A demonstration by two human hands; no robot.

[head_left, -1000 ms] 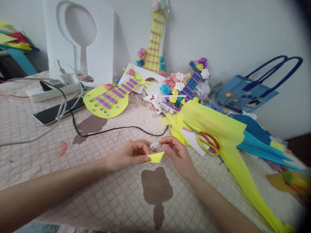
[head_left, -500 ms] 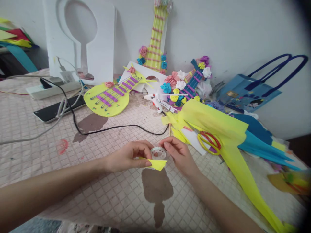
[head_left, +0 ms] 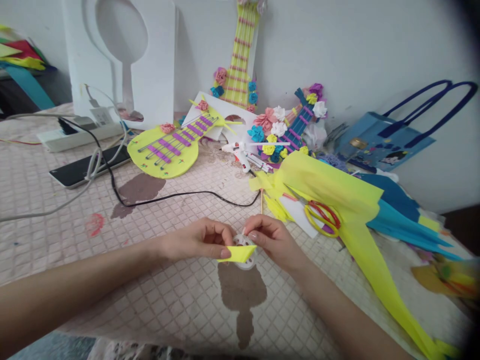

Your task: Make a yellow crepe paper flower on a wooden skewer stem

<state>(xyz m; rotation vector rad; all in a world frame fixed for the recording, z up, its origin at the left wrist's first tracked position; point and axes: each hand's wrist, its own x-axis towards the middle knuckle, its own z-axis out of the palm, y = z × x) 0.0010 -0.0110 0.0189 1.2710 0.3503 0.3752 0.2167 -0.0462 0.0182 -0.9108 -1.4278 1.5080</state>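
My left hand (head_left: pixel 204 240) is closed, its thumb and fingers pinching a small folded piece of yellow crepe paper (head_left: pixel 240 254). Behind that paper is a small pale spool (head_left: pixel 247 264) with a ring of holes, partly covered by it. My right hand (head_left: pixel 272 242) is closed too, with thumb and index finger pinched together at the spool's upper edge. Whether a strand runs between its fingertips is too small to make out. Both hands are held close together above the quilted cloth.
Right of my hands lie yellow crepe paper (head_left: pixel 330 180) and scissors (head_left: pixel 322 219). A white glue gun (head_left: pixel 240 154), its black cord (head_left: pixel 187 194) and a yellow paper guitar (head_left: pixel 165 152) are farther back. A phone (head_left: pixel 86 167) and power strip (head_left: pixel 75 137) stand left; a blue bag (head_left: pixel 378 140) stands right.
The spool has tipped and dropped lower, now behind the yellow paper. My right fingertips have come down and in towards my left hand, which keeps its pinch on the paper.
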